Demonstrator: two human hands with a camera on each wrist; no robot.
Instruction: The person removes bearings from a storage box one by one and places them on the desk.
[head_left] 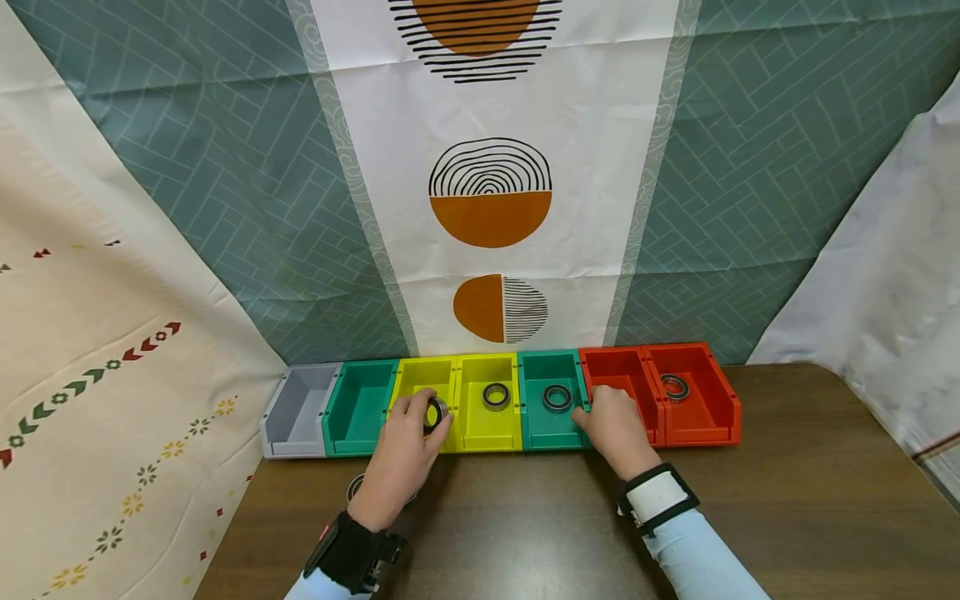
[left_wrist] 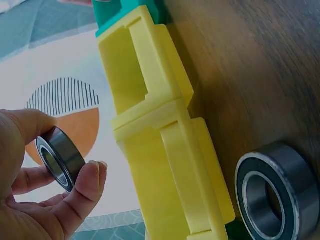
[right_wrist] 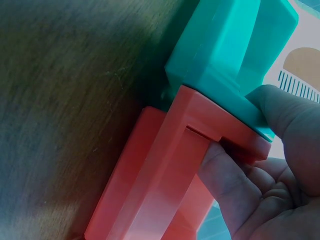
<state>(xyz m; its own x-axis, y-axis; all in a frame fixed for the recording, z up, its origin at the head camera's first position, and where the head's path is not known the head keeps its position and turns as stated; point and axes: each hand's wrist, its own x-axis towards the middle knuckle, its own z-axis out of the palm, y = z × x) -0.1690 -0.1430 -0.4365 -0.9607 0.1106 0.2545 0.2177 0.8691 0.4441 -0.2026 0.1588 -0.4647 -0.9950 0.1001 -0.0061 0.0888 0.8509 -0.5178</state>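
Observation:
My left hand (head_left: pixel 408 446) pinches a ball bearing (left_wrist: pixel 71 155) between thumb and fingertips, over the left yellow bin (head_left: pixel 427 367). Under the left wrist, a second bearing (left_wrist: pixel 300 185) lies on the table in front of the bins, partly hidden in the head view. My right hand (head_left: pixel 618 425) grips the adjoining walls of the right green bin (right_wrist: pixel 205 80) and the left red bin (right_wrist: pixel 160 165), thumb on the green side and fingers inside the red one. Single bearings lie in the right yellow bin (head_left: pixel 516 433), the right green bin and the right red bin (head_left: pixel 701 425).
At the left end of the row stand a grey bin (head_left: pixel 296 454) and another green bin (head_left: pixel 360 450). The bins sit at the back of a brown wooden table (head_left: pixel 510 533). Patterned cloth (head_left: pixel 600 167) hangs right behind them, and more cloth (head_left: pixel 150 350) hangs at the sides.

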